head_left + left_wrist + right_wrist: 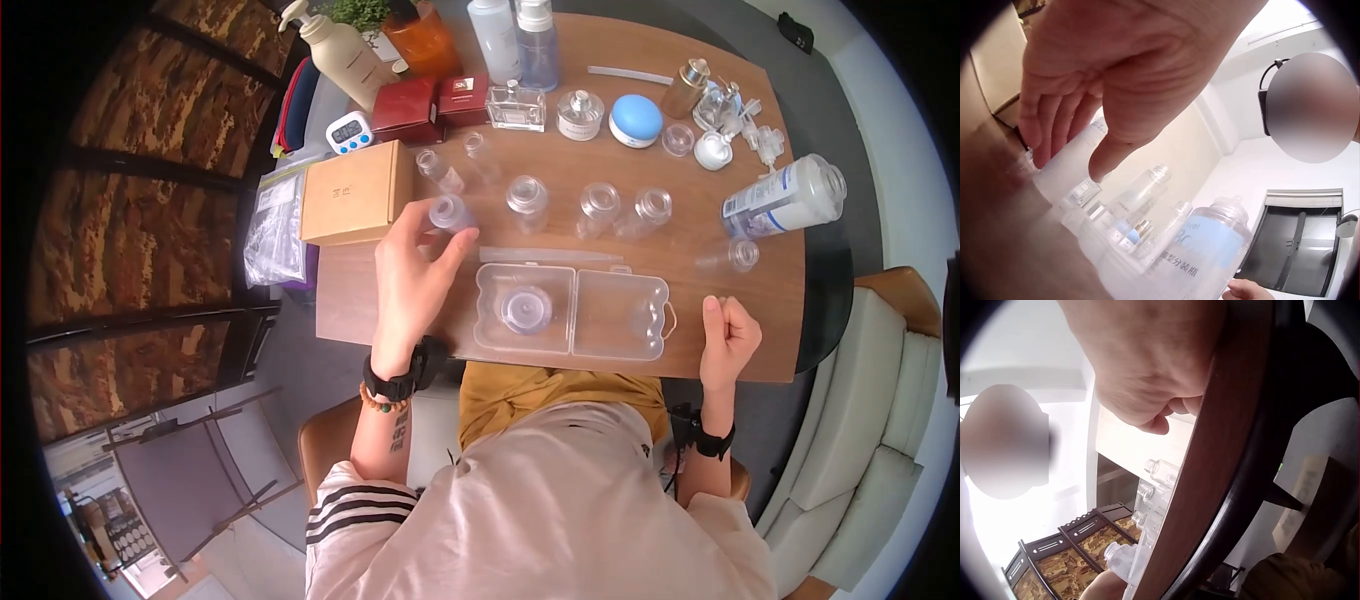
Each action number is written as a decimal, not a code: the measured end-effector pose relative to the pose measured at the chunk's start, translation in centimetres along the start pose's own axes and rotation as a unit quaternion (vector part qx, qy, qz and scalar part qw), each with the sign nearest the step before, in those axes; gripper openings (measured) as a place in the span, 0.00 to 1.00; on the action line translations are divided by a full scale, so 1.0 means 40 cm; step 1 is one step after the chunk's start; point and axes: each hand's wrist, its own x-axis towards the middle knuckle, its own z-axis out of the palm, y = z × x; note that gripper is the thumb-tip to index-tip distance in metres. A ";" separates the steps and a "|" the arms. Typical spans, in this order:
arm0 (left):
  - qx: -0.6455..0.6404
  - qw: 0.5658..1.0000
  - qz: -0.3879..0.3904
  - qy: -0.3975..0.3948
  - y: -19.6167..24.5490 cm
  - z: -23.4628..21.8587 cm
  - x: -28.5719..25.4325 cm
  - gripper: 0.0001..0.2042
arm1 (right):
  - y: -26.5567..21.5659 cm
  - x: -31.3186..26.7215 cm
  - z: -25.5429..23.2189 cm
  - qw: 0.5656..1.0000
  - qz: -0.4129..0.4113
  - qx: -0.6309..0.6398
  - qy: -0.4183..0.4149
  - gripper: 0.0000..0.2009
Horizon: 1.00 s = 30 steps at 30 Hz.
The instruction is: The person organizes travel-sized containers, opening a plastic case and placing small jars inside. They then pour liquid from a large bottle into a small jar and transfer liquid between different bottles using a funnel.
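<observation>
Left hand (412, 268): fingers and thumb curled around clear bottle (450, 212) | Clear bottle: beyond and left of clear case (620, 315), inside left-hand grip | Right hand (730, 342): loosely curled, idle, right of clear case, well apart from bottle

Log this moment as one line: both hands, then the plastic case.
left hand: fingers around clear bottle | right hand: loosely curled, no object visible | plastic case: lying open, round clear item in one half

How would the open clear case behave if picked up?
The clear case would probably feel light, its walls looking thin. Its halves would likely swing at the middle hinge. The round piece inside might slide, having room around it.
</observation>
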 end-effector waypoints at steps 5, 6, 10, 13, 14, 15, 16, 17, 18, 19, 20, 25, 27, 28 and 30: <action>0.026 1.000 -0.012 -0.002 0.003 0.012 0.003 0.20 | 0.002 0.005 0.003 1.000 0.009 0.016 -0.014 0.26; 0.032 0.999 -0.015 0.001 -0.001 0.014 0.001 0.21 | 0.001 0.004 0.002 1.000 0.008 0.008 -0.023 0.26; 0.079 0.996 -0.026 -0.009 -0.003 0.014 -0.011 0.22 | -0.002 0.007 0.001 1.000 0.016 0.009 -0.025 0.26; 0.107 0.990 0.041 0.077 0.019 0.001 -0.055 0.19 | -0.004 0.006 0.001 0.999 0.010 0.019 -0.031 0.26; 0.109 0.990 0.041 0.075 0.028 -0.009 -0.080 0.19 | -0.004 0.006 0.001 0.999 0.010 0.025 -0.032 0.26; 0.112 0.989 0.026 0.091 0.035 -0.023 -0.109 0.17 | -0.005 0.006 0.001 0.999 0.010 0.031 -0.035 0.26; 0.114 0.988 0.011 0.108 0.043 -0.034 -0.135 0.15 | -0.007 0.005 0.002 0.999 0.011 0.031 -0.035 0.26; 0.054 0.994 -0.026 0.091 0.056 -0.031 -0.160 0.09 | -0.010 0.005 0.002 0.999 0.012 0.021 -0.033 0.26; 0.052 0.994 -0.029 0.094 0.059 -0.033 -0.182 0.09 | -0.014 0.006 0.002 0.999 0.012 0.010 -0.033 0.26; 0.011 0.999 -0.027 0.040 0.060 -0.033 -0.198 0.07 | -0.016 0.005 0.003 0.999 0.008 0.007 -0.035 0.26; -0.033 0.999 -0.024 -0.014 0.063 -0.027 -0.212 0.06 | -0.014 0.002 0.005 0.999 0.002 0.016 -0.030 0.26; -0.067 0.998 -0.017 0.009 0.079 0.019 -0.239 0.09 | -0.014 -0.006 0.007 0.999 -0.046 -0.006 0.021 0.26; -0.040 0.999 -0.004 0.022 0.076 0.023 -0.240 0.08 | -0.007 -0.013 0.006 0.998 -0.056 -0.021 0.037 0.26; -0.006 0.999 0.005 0.036 0.074 0.020 -0.244 0.08 | -0.009 -0.017 0.007 0.996 -0.061 -0.030 0.051 0.27; -0.028 0.999 0.005 0.044 0.073 0.017 -0.250 0.08 | -0.031 -0.026 0.012 0.997 -0.069 -0.022 0.034 0.25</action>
